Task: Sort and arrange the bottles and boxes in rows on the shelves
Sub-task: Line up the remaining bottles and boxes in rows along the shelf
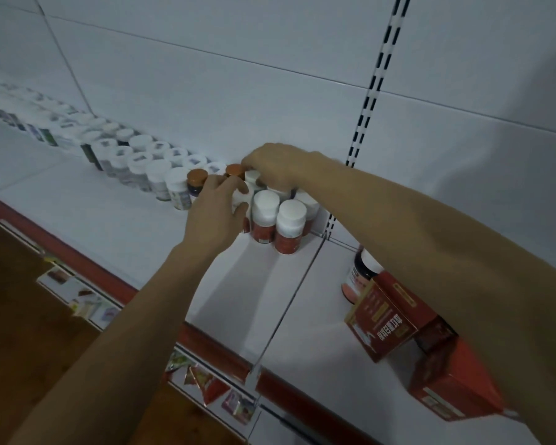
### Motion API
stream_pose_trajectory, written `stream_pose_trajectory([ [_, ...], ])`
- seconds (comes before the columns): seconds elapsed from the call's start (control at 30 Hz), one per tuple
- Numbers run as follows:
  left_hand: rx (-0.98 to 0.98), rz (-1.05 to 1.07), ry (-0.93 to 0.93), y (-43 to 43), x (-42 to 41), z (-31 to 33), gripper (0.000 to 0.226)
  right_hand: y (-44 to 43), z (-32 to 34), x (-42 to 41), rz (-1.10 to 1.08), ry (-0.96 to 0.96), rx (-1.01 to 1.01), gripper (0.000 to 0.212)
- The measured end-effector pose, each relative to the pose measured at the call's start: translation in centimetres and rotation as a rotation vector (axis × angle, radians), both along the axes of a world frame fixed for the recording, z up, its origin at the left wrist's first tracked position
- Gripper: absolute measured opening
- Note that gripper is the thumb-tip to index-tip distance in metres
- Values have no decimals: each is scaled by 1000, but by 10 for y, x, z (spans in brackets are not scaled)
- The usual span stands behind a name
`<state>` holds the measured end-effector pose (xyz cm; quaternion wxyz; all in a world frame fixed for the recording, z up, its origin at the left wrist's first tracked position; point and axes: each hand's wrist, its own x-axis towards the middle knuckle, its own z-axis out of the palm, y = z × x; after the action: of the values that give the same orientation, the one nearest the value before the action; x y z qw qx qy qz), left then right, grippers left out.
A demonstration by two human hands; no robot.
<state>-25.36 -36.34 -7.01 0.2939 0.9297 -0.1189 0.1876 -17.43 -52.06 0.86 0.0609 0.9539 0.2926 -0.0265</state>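
Two hands work a cluster of upright bottles at the back of a white metal shelf (109,226).

From the left, a double row of white-capped plastic bottles (135,162) ends at two brown-capped dark bottles (197,177). Just right of them, the left hand (214,213) wraps fingers and thumb round an upright white-capped bottle (240,198), its long axis vertical. The right hand (276,168), farther from the row, arches over the rear caps with fingertips hidden and its grasp unclear. Red cardboard boxes (382,319) lie well apart, partly behind the right forearm.
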Motion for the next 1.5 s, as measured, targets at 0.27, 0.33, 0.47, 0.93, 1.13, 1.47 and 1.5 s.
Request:
stream_pose_trajectory([
  [0.27,6,-30,-1,-12,-7,-3,30,-14,-3,-8,40,-12,-76,32],
  [0.33,2,-64,0,-21,-15,-4,29,-25,-2,-16,61,-29,-109,38],
  [0.47,-19,-164,-10,-38,-31,-8,26,-45,-3,-28,99,-64,-180,39],
  [0.93,-40,-235,-27,-51,-58,5,32,-101,14,-75,-3,17,45,54],
  [1.13,92,-357,-80,-76,-82,28,22,-176,32,-137,-154,35,62,34],
  [1.47,438,-501,-65,-149,-98,88,24,-312,53,-278,-464,14,-74,30],
  [1.5,460,-545,-72,-157,-102,91,24,-323,52,-292,-491,37,-75,30],
])
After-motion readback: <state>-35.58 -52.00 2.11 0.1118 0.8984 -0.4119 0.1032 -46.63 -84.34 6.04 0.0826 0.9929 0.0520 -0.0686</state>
